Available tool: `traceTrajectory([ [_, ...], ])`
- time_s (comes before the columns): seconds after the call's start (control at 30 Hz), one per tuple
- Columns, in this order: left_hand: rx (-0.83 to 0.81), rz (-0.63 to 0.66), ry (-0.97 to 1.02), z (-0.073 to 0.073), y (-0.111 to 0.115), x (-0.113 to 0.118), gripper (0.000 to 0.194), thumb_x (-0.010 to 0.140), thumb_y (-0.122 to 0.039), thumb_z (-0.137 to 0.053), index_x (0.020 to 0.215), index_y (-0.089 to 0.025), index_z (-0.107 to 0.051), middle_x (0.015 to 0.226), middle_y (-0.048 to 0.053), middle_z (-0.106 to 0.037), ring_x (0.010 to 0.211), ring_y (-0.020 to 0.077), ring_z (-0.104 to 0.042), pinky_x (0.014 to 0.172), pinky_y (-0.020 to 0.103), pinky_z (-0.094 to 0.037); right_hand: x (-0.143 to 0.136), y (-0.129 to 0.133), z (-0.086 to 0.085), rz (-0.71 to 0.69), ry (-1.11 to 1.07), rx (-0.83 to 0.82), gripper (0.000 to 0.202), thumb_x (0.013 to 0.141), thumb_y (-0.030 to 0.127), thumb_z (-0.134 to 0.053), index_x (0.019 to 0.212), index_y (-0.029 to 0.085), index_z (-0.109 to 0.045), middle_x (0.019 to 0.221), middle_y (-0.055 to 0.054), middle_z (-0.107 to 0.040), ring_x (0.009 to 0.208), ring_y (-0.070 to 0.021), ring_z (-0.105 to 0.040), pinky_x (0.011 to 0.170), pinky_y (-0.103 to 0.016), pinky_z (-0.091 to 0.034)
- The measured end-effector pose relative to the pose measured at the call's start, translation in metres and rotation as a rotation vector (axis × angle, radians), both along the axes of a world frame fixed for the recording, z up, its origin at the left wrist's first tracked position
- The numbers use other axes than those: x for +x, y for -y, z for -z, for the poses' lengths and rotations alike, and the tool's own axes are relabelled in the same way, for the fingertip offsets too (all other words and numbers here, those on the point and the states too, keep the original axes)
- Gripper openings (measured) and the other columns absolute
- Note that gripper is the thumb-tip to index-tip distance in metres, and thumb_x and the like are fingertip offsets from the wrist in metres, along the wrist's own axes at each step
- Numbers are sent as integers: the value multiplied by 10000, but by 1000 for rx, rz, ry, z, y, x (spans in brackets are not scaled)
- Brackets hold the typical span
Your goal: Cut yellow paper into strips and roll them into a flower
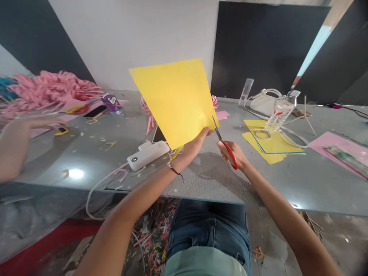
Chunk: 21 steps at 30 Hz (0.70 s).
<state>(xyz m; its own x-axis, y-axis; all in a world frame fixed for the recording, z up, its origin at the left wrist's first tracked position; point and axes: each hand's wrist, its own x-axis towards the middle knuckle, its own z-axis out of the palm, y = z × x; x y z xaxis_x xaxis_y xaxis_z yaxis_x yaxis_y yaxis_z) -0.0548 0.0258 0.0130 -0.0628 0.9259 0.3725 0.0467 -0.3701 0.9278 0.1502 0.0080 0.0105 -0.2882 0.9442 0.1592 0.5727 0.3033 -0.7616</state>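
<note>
A large yellow paper sheet [178, 101] is held up above the table, tilted, its lower edge pinched by my left hand [198, 142]. The sheet covers part of my left fingers. My right hand [231, 152] grips the red handles of a pair of scissors [230, 154], whose blades point up and left at the lower right corner of the sheet. Whether the blades are parted is hard to tell. Below the sheet, left of my left hand, lies a white power strip [148, 155] beside a phone [159, 135].
More yellow sheets [270, 147], a plastic bottle [280, 115] and a white bag [264, 103] are at the right. At the left are pink paper strips [57, 90], a purple carton [111, 103] and another person's arm [17, 145]. Scraps litter the grey table [94, 168].
</note>
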Motion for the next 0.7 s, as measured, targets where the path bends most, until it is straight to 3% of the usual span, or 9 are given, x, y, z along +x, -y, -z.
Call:
traceTrajectory([
  [0.3,0,52,-45,5,-2,-1,385,981,-594,-654,1087,-253,-797,1161,73,-834,1199,263,-766,1253,432,-483,0,-1,3,54,-47,11,693,960,851,-448,665,224,-473,627,-4,-517,611,-154,-445,609,-312,-341],
  [0.7,10,22,25,7,-3,4,376,982,-570,-665,1072,-229,-796,1069,89,-845,1086,271,-801,1209,473,-530,-4,2,3,89,-78,-19,716,926,889,-459,653,228,-472,595,-4,-498,575,-149,-436,575,-310,-360],
])
